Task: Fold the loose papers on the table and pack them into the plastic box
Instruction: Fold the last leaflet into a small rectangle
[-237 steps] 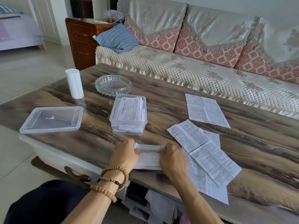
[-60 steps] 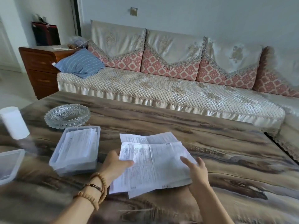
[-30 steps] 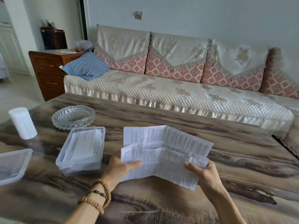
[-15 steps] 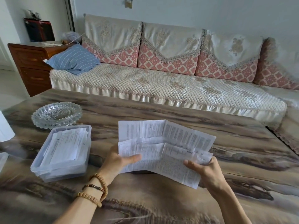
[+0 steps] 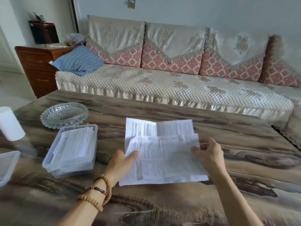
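Note:
A loose stack of printed papers (image 5: 162, 154) is held above the brown table (image 5: 244, 160), creased and partly overlapping. My left hand (image 5: 121, 163) grips the stack's left edge with the thumb on top. My right hand (image 5: 210, 154) holds the right edge, fingers curled over it. To the left stands the clear plastic box (image 5: 71, 150), open, with several folded papers lying inside it.
A glass ashtray (image 5: 64, 115) sits behind the box. A white cylinder (image 5: 10, 123) stands at the far left, and the clear box lid (image 5: 7, 165) lies at the left edge. A sofa (image 5: 162, 82) runs along the far side of the table.
The papers were gathered up off the table into both hands. Over the last second the stack has been squared together and tipped flatter; my right hand shifted up to the right edge.

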A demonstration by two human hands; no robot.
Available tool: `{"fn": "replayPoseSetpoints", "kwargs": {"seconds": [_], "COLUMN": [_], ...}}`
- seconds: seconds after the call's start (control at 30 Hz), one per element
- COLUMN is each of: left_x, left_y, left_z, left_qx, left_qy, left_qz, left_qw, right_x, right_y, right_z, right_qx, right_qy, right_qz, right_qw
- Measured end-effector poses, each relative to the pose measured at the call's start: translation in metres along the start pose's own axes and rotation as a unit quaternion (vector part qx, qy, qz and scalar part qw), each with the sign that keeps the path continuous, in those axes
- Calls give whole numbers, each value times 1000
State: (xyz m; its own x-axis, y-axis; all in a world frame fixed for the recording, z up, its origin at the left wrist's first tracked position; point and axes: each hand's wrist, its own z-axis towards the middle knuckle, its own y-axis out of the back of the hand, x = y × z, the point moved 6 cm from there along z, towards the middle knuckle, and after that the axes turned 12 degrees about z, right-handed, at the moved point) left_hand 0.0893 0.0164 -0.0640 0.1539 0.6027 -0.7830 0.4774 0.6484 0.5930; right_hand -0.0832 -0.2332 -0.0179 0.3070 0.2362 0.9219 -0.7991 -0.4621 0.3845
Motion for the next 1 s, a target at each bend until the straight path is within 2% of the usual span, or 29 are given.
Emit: {"fn": "replayPoseSetpoints", "kwargs": {"seconds": [0.03,0.1,0.17,0.27,0.4,0.53,0.67,0.8,0.87,0.93,1.0], "left_x": [1,5,4,3,11,25,41,56,67,71,68], "left_y": [0,-1,-5,-12,-19,-17,12,47,61,65,58], "left_z": [-3,-11,-18,-33,-57,-78,-96,-107,-108,-106,-108], "left_qx": [-13,-38,-61,-72,-82,-45,-50,-94,-110,-73,23], "left_qy": [18,55,75,106,128,124,89,46,9,-55,-96], "left_qz": [2,-4,-24,-51,-46,-94,-89,-60,-87,-101,-125], "left_qw": [1000,998,995,990,987,987,991,993,990,991,987], "right_x": [4,16,19,16,4,-7,-18,-31,-36,-35,-31], "right_y": [-3,-23,-55,-94,-114,-112,-102,-77,-67,-59,-53], "right_z": [-7,-38,-81,-136,-156,-163,-168,-164,-160,-158,-153], "right_qx": [-49,-73,-9,81,108,146,233,355,370,364,341], "right_qy": [31,182,296,348,296,316,318,233,214,186,144], "right_qz": [-102,-226,-214,-190,-238,-222,-256,-226,-202,-186,-169], "right_qw": [993,954,931,915,919,911,883,877,881,893,913]}}
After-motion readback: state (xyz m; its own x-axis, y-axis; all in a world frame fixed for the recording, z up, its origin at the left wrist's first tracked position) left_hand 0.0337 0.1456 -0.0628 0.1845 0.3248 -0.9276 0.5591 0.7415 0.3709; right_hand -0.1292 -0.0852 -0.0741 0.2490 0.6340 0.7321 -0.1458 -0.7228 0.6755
